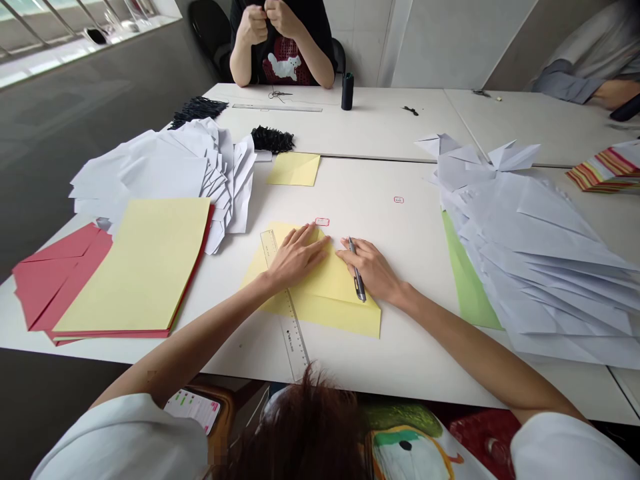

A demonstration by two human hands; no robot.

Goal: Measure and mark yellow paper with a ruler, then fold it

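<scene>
A partly folded sheet of yellow paper lies on the table before me, with a crease across its lower part. My left hand rests flat on it, fingers stretched out. A clear ruler slants across the paper and passes under my left wrist, its lower end at the table's front edge. My right hand is at the paper's right edge and holds a grey pen, whose upper end leans toward the far side.
Yellow and red paper is stacked at left, before loose white sheets. Another pile of folded white paper covers a green sheet at right. A yellow piece lies farther back. Opposite, a person sits with raised hands.
</scene>
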